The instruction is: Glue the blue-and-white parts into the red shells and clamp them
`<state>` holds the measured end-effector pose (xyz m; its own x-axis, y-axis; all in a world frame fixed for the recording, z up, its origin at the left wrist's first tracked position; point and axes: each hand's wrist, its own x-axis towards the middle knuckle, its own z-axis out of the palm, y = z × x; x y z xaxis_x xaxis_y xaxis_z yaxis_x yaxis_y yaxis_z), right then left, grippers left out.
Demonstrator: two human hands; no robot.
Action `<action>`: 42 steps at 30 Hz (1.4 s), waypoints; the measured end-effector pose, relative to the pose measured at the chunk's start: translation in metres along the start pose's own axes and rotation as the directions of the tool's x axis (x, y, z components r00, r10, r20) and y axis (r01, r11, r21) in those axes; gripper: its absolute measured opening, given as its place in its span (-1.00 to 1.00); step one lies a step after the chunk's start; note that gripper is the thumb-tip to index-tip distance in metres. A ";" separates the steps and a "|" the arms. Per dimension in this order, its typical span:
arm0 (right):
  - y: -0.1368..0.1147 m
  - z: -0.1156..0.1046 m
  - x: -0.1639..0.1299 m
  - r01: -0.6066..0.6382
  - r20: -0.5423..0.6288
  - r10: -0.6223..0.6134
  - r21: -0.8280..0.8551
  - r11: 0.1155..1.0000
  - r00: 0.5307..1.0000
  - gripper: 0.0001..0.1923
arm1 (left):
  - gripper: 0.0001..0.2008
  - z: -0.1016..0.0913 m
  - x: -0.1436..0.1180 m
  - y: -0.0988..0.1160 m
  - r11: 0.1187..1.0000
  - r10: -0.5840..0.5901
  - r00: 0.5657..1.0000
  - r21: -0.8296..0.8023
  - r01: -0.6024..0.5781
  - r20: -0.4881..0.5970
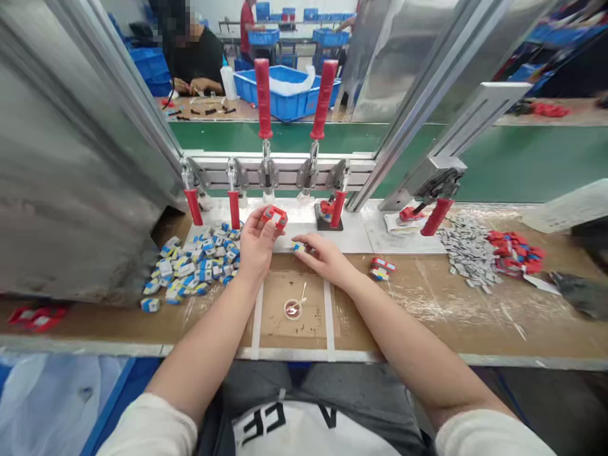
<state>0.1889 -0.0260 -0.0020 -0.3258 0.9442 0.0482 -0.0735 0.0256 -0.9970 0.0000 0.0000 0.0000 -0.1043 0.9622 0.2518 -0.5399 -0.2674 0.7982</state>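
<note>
Between the thumb and fingers of my left hand (256, 244) is a red plastic housing (275, 217) with a pale opening in its face. My right hand (325, 256) pinches a small white, blue and yellow block (298, 247), a little to the right of and below the housing; the two are apart. Left of my left hand lies a heap of similar blocks (194, 266). Below and between my hands stands a small round cup (292, 309) with dark reddish contents and a thin stick (303, 292) at its rim. Another red housing (382, 263) rests right of my right wrist.
Red-handled toggle clamps (263, 101) line a metal frame behind my hands. One red part (327, 208) sits under a clamp. At right are grey pieces (468, 250) and a red-and-blue pile (515, 253). A co-worker (199, 63) sits opposite, near a blue crate (289, 101).
</note>
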 end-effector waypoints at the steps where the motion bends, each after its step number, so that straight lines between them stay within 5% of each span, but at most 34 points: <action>1: 0.001 0.000 0.002 -0.007 -0.035 0.011 0.114 0.993 0.999 -0.58 | -0.51 0.000 0.000 0.001 1.000 -0.013 1.000 -0.002 0.013 0.020; 7: -0.006 0.002 0.006 0.052 -0.123 0.013 0.510 0.859 0.992 -0.56 | -0.45 0.001 -0.004 0.004 0.989 -0.142 0.980 -0.006 0.145 0.140; 22: -0.016 -0.009 0.003 0.110 -0.175 -0.048 0.364 0.925 0.983 -0.48 | -0.42 0.007 -0.011 -0.001 0.953 -0.247 0.957 0.221 0.210 0.156; 27: -0.012 -0.012 0.004 0.136 -0.212 -0.077 0.283 0.949 0.974 -0.48 | -0.38 0.014 -0.015 0.006 0.874 -0.469 0.864 0.240 0.424 0.182; 31: -0.009 -0.018 0.002 0.223 -0.235 -0.217 -0.004 0.975 0.947 -0.51 | -0.52 0.017 -0.017 0.013 0.756 -0.647 0.749 0.240 0.609 0.139; 36: -0.008 -0.030 -0.001 0.472 -0.005 -0.540 -0.482 0.739 0.841 -0.69 | -0.58 0.019 -0.016 0.019 0.662 -0.747 0.662 0.182 0.727 0.070; 42: -0.007 -0.038 -0.003 0.595 0.276 -0.614 -0.695 0.404 0.739 -0.66 | -0.52 0.020 -0.016 0.020 0.654 -0.739 0.674 0.263 0.710 0.017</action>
<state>0.2264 -0.0163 0.0023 -0.4560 0.5916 0.6649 0.4312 0.8004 -0.4165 0.0073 -0.0223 0.0230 0.3429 0.8450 -0.4103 -0.2074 0.4941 0.8443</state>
